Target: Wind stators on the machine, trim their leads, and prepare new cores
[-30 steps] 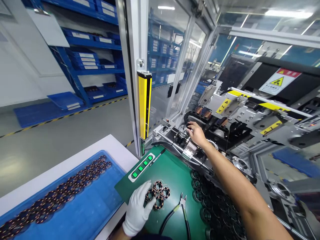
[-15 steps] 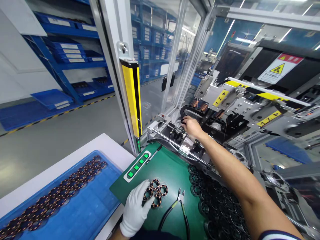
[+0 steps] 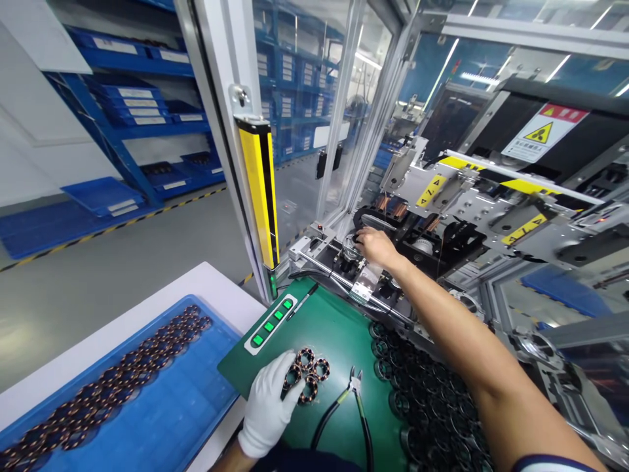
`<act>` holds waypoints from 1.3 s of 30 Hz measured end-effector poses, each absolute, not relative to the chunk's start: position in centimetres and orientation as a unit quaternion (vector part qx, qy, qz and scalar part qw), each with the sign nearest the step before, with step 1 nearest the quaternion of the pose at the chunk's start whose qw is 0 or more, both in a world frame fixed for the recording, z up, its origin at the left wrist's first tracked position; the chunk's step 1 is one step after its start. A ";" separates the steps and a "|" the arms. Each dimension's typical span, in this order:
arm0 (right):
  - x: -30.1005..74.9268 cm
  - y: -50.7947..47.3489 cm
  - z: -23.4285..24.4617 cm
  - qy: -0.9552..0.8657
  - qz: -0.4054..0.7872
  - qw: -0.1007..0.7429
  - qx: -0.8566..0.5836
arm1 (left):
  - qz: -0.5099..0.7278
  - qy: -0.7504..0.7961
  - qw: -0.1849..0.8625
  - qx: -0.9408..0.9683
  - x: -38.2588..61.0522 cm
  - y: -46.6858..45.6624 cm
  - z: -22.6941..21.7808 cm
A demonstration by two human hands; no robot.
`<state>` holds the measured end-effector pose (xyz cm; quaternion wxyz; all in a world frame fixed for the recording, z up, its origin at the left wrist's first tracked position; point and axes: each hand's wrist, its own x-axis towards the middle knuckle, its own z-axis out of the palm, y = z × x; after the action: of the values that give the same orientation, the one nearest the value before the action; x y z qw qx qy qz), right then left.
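My left hand (image 3: 271,400), in a white glove, rests at the near edge of the green work mat (image 3: 339,328). Its thumb and fingers curl around the leftmost wound stator (image 3: 291,375) of a small cluster with copper windings. Another wound stator (image 3: 322,370) lies at the right of that cluster, still on the mat. Bare and reaching into the machine, my right hand (image 3: 374,246) has its fingers closed at a round metal fixture (image 3: 350,246). What sits between those fingertips is dark and too small to make out.
Pliers (image 3: 356,387) lie with handles spread on the mat, right of the stators. Many black rings (image 3: 432,393) crowd the right side. A blue tray (image 3: 162,406) of wound stators stands left. Green-lit buttons (image 3: 269,326), a pen (image 3: 302,301) and a yellow light curtain (image 3: 259,190) are nearby.
The right hand stays at the fixture, its fingers shifting only slightly. The left hand keeps its place around the stator. The view has moved a little.
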<state>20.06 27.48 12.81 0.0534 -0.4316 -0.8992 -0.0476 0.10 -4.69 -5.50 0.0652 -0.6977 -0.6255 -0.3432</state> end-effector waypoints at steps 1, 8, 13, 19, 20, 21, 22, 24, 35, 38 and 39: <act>20.3 27.0 12.6 -0.900 -0.051 0.053 -0.429 | -0.344 -0.626 0.063 -0.697 0.1 -4.7 -5.5; 21.2 24.6 11.2 -0.900 -0.068 0.071 -0.425 | -0.374 -0.627 0.059 -0.681 0.5 -4.4 -5.0; 20.4 22.6 12.6 -0.896 -0.052 0.109 -0.428 | -0.371 -0.623 0.055 -0.687 0.4 -4.2 -5.0; 24.8 11.3 13.4 -0.879 -0.024 0.206 -0.429 | -0.345 -0.621 0.024 -0.703 0.1 -4.0 -5.6; 26.2 8.6 12.9 -0.875 -0.018 0.243 -0.417 | -0.341 -0.619 0.019 -0.707 0.1 -3.9 -5.6; 27.8 5.8 12.2 -0.866 -0.010 0.283 -0.411 | -0.338 -0.617 0.014 -0.711 0.1 -3.8 -5.5; 29.3 3.0 11.1 -0.855 -0.003 0.312 -0.414 | -0.336 -0.614 0.010 -0.714 0.1 -3.8 -5.4; 32.5 -2.2 8.4 -0.831 0.015 0.327 -0.450 | -0.333 -0.612 0.004 -0.717 0.1 -3.7 -5.2; 34.6 -14.7 -0.8 -0.769 -0.002 0.205 -0.605 | -0.312 -0.611 -0.017 -0.727 0.2 -3.3 -4.8; 34.3 -14.2 -0.1 -0.777 -0.007 0.221 -0.590 | -0.313 -0.608 0.000 -0.730 0.3 -3.4 -4.7; 34.4 -13.8 0.6 -0.782 0.011 0.239 -0.575 | -0.314 -0.606 0.007 -0.731 0.3 -3.4 -4.6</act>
<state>34.42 -13.76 0.62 0.2393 -0.5754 -0.7820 0.0112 0.26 -3.41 -4.64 0.0069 -0.7311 -0.6059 -0.3135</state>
